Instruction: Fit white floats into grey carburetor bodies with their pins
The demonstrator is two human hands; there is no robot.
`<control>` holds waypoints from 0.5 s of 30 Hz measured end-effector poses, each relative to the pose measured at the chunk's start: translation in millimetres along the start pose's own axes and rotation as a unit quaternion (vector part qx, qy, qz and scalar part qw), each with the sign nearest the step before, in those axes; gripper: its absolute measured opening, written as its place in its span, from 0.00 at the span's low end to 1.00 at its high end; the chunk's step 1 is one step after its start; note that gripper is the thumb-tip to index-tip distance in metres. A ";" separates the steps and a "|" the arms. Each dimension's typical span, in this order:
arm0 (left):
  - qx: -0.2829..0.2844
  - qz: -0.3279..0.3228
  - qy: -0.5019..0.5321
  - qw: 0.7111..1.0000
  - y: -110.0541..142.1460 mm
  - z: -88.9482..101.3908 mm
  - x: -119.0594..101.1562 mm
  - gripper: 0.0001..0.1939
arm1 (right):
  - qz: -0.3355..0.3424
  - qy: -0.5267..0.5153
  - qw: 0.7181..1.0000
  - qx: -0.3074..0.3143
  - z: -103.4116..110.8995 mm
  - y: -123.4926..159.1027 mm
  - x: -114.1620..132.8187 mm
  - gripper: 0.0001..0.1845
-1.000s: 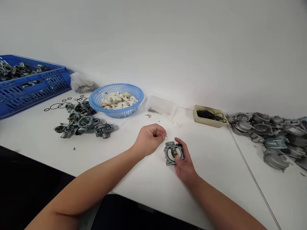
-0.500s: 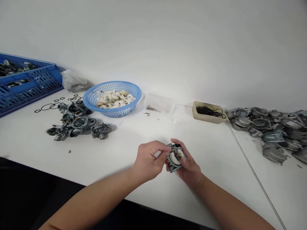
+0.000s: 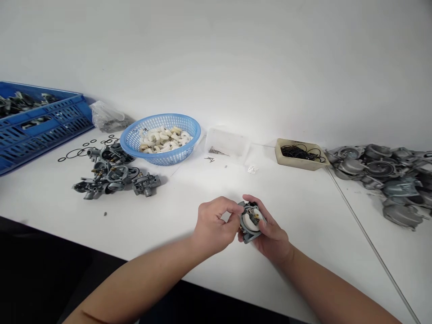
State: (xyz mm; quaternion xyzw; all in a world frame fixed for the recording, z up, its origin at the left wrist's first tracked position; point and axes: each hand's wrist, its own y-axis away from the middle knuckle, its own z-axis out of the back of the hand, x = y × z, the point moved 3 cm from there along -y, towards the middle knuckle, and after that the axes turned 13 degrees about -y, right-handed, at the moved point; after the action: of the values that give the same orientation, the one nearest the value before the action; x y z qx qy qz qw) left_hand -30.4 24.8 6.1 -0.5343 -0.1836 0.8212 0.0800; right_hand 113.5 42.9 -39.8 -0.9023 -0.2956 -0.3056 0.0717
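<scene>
My right hand grips a grey metal carburetor body, its round opening turned up. White floats sit inside that opening, with brass fittings beside them and my thumb resting on top. At the body's upper left rim, my left hand pinches with thumb and forefinger. A thin metal pin showed between those fingertips a second ago; now the fingers hide it against the rim.
More carburetors and black O-rings lie at left, near a blue crate. Behind stand a blue basket of white floats, a clear tray of pins and a beige box of rings. Metal bowls are heaped at right.
My left hand has come down and right with the thin pin, from beside the carburetor to its rim. My right hand has tilted the carburetor a little.
</scene>
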 end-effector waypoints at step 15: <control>-0.074 -0.059 -0.065 0.993 5.5 -3.3 2.5 0.30 | -0.013 0.003 1.000 -0.003 2.1 -1.0 -3.4 0.29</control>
State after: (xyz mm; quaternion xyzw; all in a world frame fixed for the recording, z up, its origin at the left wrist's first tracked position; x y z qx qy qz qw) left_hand -28.1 21.3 0.6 -0.4724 -0.2800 0.8323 0.0760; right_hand 111.8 42.7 -43.5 -0.8978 -0.3058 -0.3101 0.0659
